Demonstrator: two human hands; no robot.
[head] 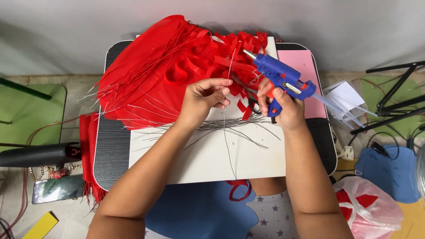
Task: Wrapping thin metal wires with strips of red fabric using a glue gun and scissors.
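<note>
Pinching a thin wire, the left hand works mid-tabletop; the right hand grips a blue glue gun beside it. Red strips crowd the far-left edge; near edge open

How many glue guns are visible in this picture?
1. The blue plastic glue gun with an orange trigger is held in the right hand, above the white board. Others may be hidden under the pile of red paper strips.
</note>
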